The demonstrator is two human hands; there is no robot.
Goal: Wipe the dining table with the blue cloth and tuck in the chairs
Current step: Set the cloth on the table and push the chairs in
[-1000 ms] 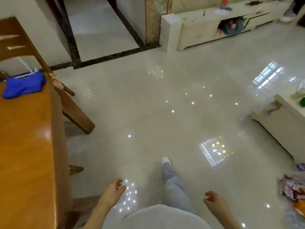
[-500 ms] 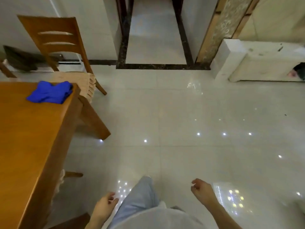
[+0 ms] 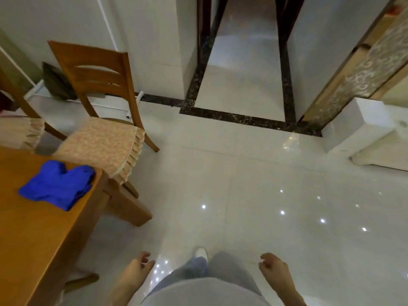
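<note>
The blue cloth (image 3: 57, 184) is lying crumpled at ten o'clock on the dining table (image 3: 33, 235) corner, beside a pulled-out chair (image 3: 101, 111). Both the left hand (image 3: 134, 269) and right hand (image 3: 276, 270) are hanging empty, fingers loosely curled. The cloth is looking soft and light, probably easiest pinched at its bunched middle.

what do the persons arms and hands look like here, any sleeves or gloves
Both hands are bare: no gloves, rings or watch show on the left hand or the right hand. The forearms are uncovered as far as the frame shows, so no sleeve reaches them. A light grey top covers the torso.
</note>
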